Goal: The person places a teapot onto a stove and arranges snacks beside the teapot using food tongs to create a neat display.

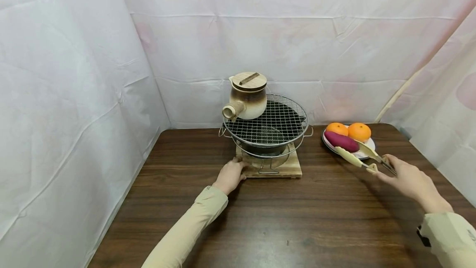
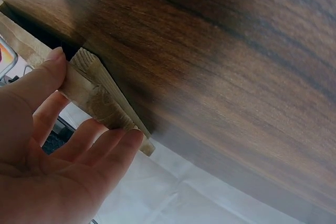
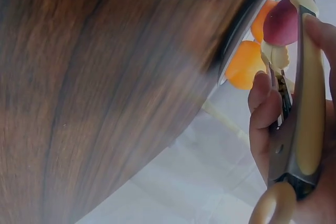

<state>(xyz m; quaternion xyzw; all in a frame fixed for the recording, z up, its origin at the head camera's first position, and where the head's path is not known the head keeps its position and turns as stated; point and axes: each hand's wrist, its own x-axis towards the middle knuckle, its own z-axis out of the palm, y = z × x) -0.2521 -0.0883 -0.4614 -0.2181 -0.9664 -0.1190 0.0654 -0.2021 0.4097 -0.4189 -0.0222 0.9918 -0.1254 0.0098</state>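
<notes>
Tongs [image 1: 349, 157], tips parted by the sweet potato [image 1: 340, 140], filled the right hand [image 1: 412, 179], fingers curled, while the left hand [image 1: 228, 177] gripped the board [image 1: 293, 168] at its near left corner.

No text legible; dark marks [image 1: 208, 188] on left sleeve [image 1: 189, 226] (lower centre) and right sleeve [image 1: 451, 235] (lower right) are unreadable.

Head view forward, down; wrist views close; table [image 1: 275, 218] shared.
</notes>
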